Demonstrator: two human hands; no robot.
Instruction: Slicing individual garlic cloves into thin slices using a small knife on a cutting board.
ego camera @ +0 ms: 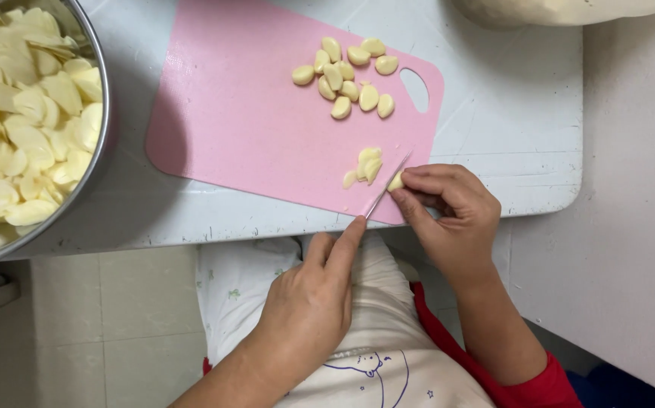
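My left hand (308,302) grips a small knife (386,190), index finger lying along its spine, with the blade angled up to the right over the near edge of a pink cutting board (244,113). Against the blade, my right hand (448,215) pinches a peeled garlic clove (396,181) at the board's near right edge. A few cut slices (365,166) lie just left of the blade. Several whole peeled cloves (346,75) are heaped at the board's far right, beside its handle hole.
A large metal bowl (103,143) full of garlic slices (25,113) stands at the left on the white table (509,113). A pale bag-like object (562,9) lies at the far right edge. Tiled floor shows below the table; my lap is under the hands.
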